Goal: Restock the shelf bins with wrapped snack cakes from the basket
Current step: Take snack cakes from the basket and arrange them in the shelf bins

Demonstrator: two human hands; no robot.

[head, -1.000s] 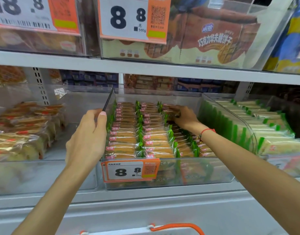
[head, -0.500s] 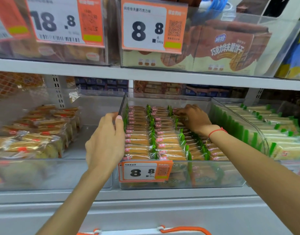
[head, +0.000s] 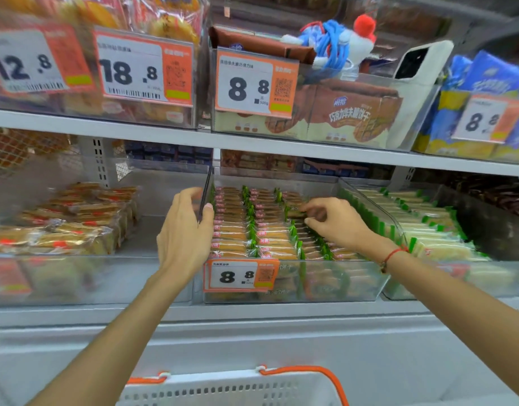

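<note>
Wrapped snack cakes (head: 270,230) with green-edged wrappers stand in three tight rows inside a clear shelf bin (head: 340,282) at the front edge of the lower shelf, behind an orange price tag (head: 240,276) reading 8.8. The person's right hand (head: 334,219), a red cord bracelet (head: 394,254) at the wrist, reaches over the right-hand row, fingers curled and pinching one cake (head: 295,210) near the back of the bin. The left hand (head: 185,232) grips the bin's left wall, thumb inside and fingers wrapped over the thin dark divider (head: 205,189). To the left, a neighbouring bin (head: 76,282) holds loosely piled cakes in clear wrap; to the right, another bin (head: 428,224) holds pale cakes with green trim. On the upper shelf (head: 252,140), bins carry price tags of 12.8, 18.8 and 8.8, with a white phone (head: 422,61) leaning in one. A white basket (head: 229,389) with orange handles sits at the bottom edge of the view, its contents out of sight.
</note>
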